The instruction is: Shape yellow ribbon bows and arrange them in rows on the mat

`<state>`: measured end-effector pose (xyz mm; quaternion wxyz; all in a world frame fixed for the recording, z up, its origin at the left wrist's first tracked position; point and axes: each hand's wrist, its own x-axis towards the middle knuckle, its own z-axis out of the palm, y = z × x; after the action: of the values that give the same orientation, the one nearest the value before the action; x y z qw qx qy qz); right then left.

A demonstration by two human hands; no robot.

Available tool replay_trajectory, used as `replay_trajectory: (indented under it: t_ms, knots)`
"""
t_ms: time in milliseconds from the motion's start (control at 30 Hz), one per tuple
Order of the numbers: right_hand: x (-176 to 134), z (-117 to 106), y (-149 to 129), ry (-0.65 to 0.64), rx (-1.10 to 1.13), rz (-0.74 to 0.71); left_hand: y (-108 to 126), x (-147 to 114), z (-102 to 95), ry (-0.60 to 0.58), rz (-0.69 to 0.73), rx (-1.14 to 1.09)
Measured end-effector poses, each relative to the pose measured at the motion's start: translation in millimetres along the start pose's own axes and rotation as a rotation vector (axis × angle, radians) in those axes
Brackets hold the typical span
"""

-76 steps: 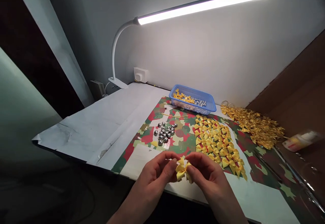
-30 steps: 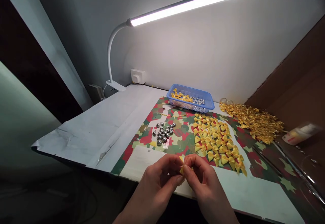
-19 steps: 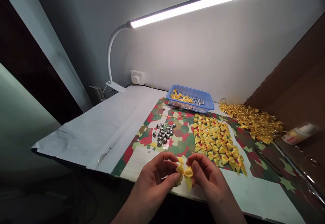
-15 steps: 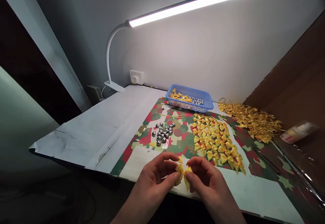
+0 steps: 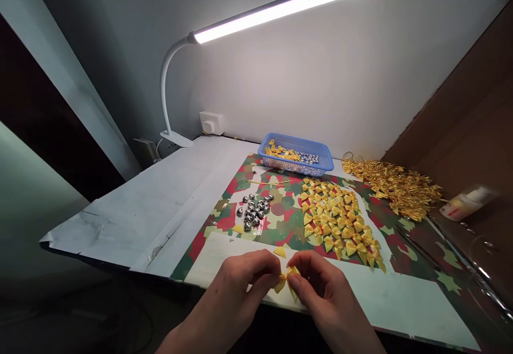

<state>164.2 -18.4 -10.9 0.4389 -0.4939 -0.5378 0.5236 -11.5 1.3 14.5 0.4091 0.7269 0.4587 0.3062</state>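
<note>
Between my two hands, just above the table's front edge, is a yellow ribbon bow (image 5: pixel 291 285). My right hand (image 5: pixel 326 284) pinches the bow's right loop between thumb and fingers. Thumb and forefinger of my left hand (image 5: pixel 250 276) close on the bow's left side, and the fingertips hide part of it. A small yellow piece (image 5: pixel 279 251) lies on the white paper just beyond my fingers. Past my right hand, rows of yellow bows (image 5: pixel 340 220) cover the patterned sheet. Silver bells (image 5: pixel 255 212) form a loose group farther to the left.
A blue basket (image 5: pixel 329 157) with bows and silver bells stands near the wall. To its right is a heap of golden cords (image 5: pixel 401 183). A small bottle (image 5: pixel 465 204) and long metal tweezers (image 5: pixel 417 244) are at the right. A clamp lamp (image 5: pixel 163 86) lights the table.
My left hand has turned, its fingers curling more closely at the bow's left side. The right hand keeps its pinch. The whole view has shifted slightly.
</note>
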Motion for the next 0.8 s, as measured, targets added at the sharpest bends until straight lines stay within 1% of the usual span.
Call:
replay_trajectory:
  t_ms: [100,233,367,567,700,800]
  knots:
    - [-0.1,1.9,-1.1,-0.009,-0.047,-0.041,1.1,0.4,3.9,0.013,-0.034,-0.043]
    - [1.1,3.8,1.3,-0.039,-0.084,-0.074,5.3,0.1,5.7,-0.016,-0.128,-0.123]
    - [1.4,5.1,4.9,-0.032,-0.140,-0.086,4.6,-1.8,4.1,-0.090,-0.178,-0.325]
    - [-0.6,9.2,4.3,0.038,-0.186,-0.171,-1.2,-3.6,2.2,-0.160,-0.226,-0.663]
    - [-0.4,6.7,1.6,0.004,-0.201,-0.174,-1.2,-1.8,1.4,-0.175,-0.241,-0.784]
    - [0.7,3.8,0.4,-0.040,-0.186,-0.155,-0.9,-0.6,0.9,-0.184,-0.262,-0.822]
